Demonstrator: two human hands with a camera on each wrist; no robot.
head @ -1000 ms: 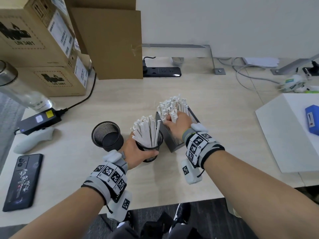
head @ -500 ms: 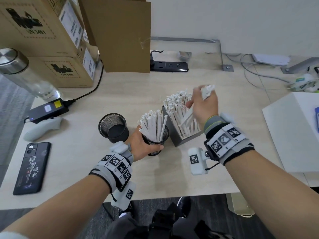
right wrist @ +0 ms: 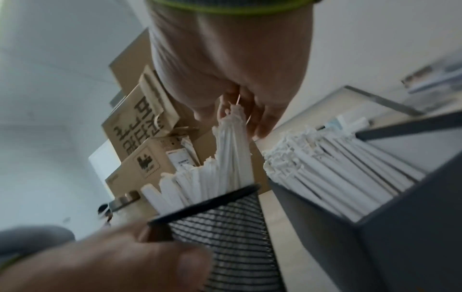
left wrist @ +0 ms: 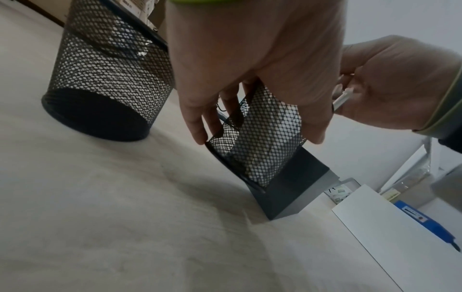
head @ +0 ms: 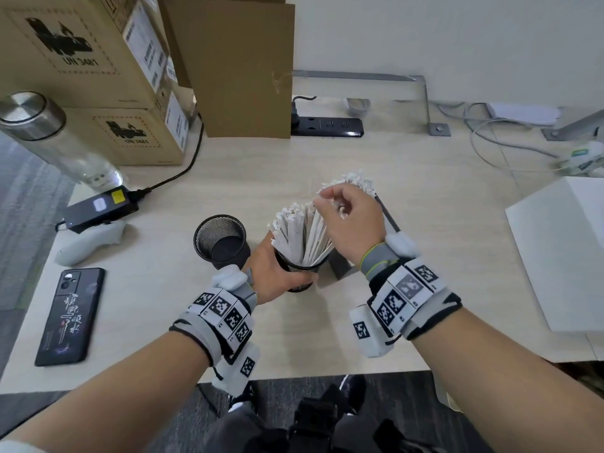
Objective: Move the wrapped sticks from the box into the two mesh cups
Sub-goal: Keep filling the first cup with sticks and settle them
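the left hand (head: 273,273) wraps curled fingers around the filled mesh cup (head: 302,276). above it, the right hand (head: 351,223) pinches wrapped sticks (head: 302,232) standing in that cup. the empty mesh cup (head: 220,241) sits just left; the box (right wrist: 390,223) of sticks stands right, farther back.

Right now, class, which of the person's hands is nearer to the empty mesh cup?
Left. The left hand grips the filled cup right beside the empty cup; the right hand holds sticks above the filled cup, farther away.

Two mesh cups (head: 219,240), one box (head: 389,220), three cartons (head: 75,37), one phone (head: 70,317).
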